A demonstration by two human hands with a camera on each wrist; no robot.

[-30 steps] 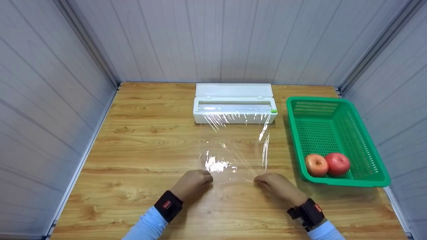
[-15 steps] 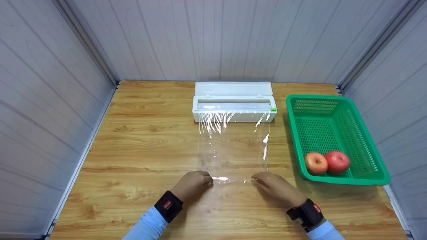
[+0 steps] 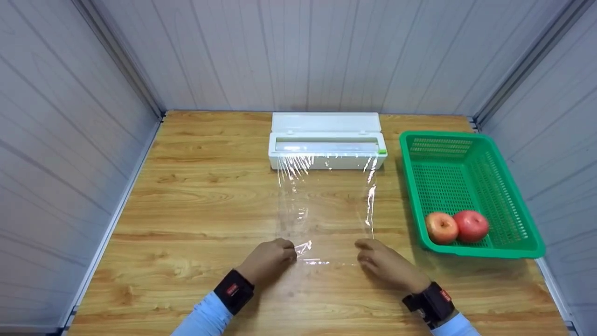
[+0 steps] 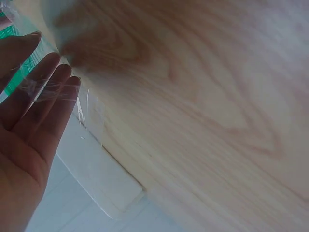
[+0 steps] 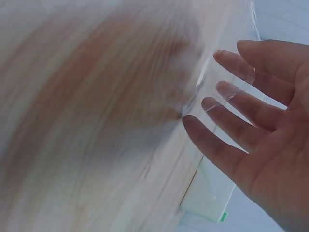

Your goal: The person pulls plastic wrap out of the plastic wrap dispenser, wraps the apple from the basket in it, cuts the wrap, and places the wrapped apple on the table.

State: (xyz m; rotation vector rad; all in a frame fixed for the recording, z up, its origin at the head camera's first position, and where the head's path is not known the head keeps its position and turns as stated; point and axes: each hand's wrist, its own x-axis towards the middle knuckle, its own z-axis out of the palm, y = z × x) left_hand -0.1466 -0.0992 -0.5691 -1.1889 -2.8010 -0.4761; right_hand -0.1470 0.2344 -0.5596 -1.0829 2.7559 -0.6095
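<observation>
A sheet of clear plastic wrap (image 3: 326, 210) stretches toward me from a white wrap dispenser (image 3: 322, 163), whose lid (image 3: 326, 122) is raised at the back. My left hand (image 3: 269, 259) is at the sheet's near left corner. In the left wrist view its fingers (image 4: 58, 108) are fairly straight, film lies across them, and the thumb stands apart from the index finger. At the near right corner is my right hand (image 3: 389, 263). Its fingers (image 5: 217, 145) are spread in the right wrist view, with film across the middle ones and the thumb apart.
A green slider (image 3: 382, 152) sits at the dispenser's right end. To the right stands a green plastic basket (image 3: 475, 252) with two apples, one paler (image 3: 441, 228) and one redder (image 3: 471, 226). Panel walls (image 3: 289, 56) enclose the wooden table (image 3: 196, 196) at the back and sides.
The fingers of my right hand, drawn together earlier, have spread apart. The sheet's near edge lies flatter and a little closer to me. My left hand has barely moved.
</observation>
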